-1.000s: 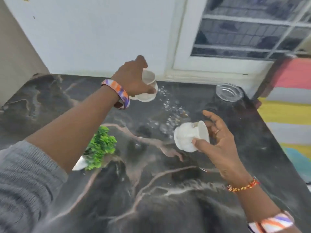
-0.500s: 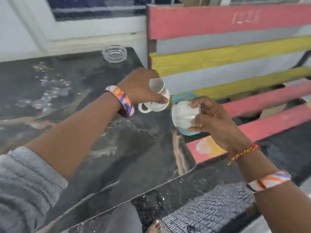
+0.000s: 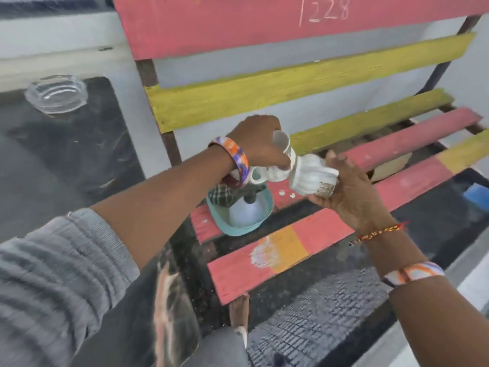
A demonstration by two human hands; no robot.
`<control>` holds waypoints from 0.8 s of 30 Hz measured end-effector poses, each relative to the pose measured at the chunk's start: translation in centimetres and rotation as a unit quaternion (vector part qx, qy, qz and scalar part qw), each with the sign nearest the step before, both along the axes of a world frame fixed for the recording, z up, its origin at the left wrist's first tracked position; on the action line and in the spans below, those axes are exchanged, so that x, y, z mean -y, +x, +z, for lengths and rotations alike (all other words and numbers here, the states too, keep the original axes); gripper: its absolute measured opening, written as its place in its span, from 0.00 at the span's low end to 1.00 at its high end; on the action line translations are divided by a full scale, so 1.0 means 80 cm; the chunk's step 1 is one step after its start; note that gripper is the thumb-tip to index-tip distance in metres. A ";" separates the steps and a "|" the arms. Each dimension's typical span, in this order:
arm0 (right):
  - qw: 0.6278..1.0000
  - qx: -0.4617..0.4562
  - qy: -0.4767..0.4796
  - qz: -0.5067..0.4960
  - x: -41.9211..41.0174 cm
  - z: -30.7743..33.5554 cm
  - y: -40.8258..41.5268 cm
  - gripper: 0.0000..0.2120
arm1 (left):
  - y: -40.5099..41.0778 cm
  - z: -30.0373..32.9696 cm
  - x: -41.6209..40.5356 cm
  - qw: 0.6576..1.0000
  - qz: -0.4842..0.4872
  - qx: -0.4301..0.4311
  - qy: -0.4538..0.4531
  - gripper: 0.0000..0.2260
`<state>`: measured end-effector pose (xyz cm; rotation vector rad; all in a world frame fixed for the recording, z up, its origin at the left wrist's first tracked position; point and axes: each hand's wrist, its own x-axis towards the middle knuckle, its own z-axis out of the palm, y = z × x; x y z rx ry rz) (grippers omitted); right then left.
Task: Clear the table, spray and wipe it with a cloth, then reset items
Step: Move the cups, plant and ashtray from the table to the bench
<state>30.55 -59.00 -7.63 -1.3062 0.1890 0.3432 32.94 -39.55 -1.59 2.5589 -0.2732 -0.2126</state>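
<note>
Both hands have carried their white pieces further off the black marble-patterned table (image 3: 66, 165) and now hold them over the slatted red-and-yellow wooden bench (image 3: 291, 250), the view having swung to the right since half a second ago. At far left, the clear glass ashtray (image 3: 56, 93) sits near the table's back corner, well apart from the hands. Moving right, the left hand (image 3: 258, 143) is closed from above around a small white ceramic mug (image 3: 275, 160), tilted, its handle pointing down-left. Touching it, the ribbed white ceramic pot (image 3: 308, 176) lies on its side in the right hand (image 3: 349, 192), whose fingers cup it from below and behind, its soiled base facing right. Directly beneath the two pieces, a teal plastic basket (image 3: 238, 223) rests on the bench and holds a checked cloth (image 3: 223, 194) and a white spray bottle (image 3: 244, 211), both partly hidden by the left wrist and mug. Motion blur softens the sleeve and table edge.
</note>
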 end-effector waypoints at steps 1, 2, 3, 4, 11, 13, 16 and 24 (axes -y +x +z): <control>1.000 -0.002 -0.031 0.006 0.012 -0.006 0.017 0.13 | 0.020 -0.009 0.014 1.000 0.007 -0.018 -0.003 0.21; 0.998 -0.010 -0.062 0.011 0.023 -0.010 0.032 0.07 | 0.039 -0.019 0.028 0.999 0.011 -0.038 -0.003 0.20; 0.995 -0.019 -0.099 0.016 0.037 -0.018 0.050 0.07 | 0.059 -0.029 0.041 0.998 0.013 -0.060 -0.004 0.17; 0.990 -0.031 -0.136 0.020 0.047 -0.026 0.063 0.08 | 0.073 -0.038 0.052 0.997 0.014 -0.078 -0.007 0.14; 0.909 0.025 -0.407 0.088 0.115 -0.086 0.161 0.16 | 0.158 -0.101 0.127 0.983 0.080 -0.164 -0.015 0.14; 0.859 0.054 -0.492 0.130 0.134 -0.109 0.196 0.18 | 0.183 -0.121 0.146 0.978 0.102 -0.182 -0.006 0.12; 0.791 0.067 -0.576 0.197 0.158 -0.141 0.241 0.20 | 0.212 -0.164 0.169 0.964 0.160 -0.213 0.022 0.26; 0.741 0.107 -0.593 0.296 0.202 -0.227 0.320 0.28 | 0.239 -0.265 0.219 0.917 0.271 -0.284 0.066 0.31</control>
